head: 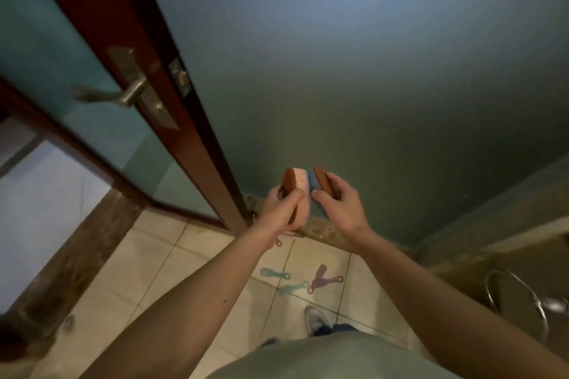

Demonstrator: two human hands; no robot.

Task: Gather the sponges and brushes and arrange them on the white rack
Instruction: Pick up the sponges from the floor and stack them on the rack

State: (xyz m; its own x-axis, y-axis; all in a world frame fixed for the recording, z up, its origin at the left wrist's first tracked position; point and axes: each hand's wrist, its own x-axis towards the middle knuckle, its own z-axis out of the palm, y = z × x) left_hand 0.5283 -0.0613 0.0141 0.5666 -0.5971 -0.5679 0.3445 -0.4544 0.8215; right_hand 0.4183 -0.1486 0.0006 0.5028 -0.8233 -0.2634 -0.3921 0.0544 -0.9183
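Your left hand (284, 209) is curled round a pink foam block sponge with a brown scouring face (300, 186). Your right hand (338, 206) grips a blue foam sponge with the same brown backing (318, 183). The two hands are close together at chest height, the sponges nearly touching, foam faces turned toward each other.

To do this well, stack the two sponges into one hand, foam to foam, and pinch the pair firmly. That probably frees the other hand for the floor.

Count what lies below: two sponges are held, and four small plastic brushes lie on the pale tiled floor (160, 255). Two are teal, the upper teal brush (274, 273) and the lower teal brush (292, 288). Two are dark red, the maroon brush (320, 274) and the red-handled brush (328, 282), which cross each other. A red loop (278, 243) beside your left wrist may be a fifth; it is too hidden to tell.

The white rack is not in view, so find it before bending down.
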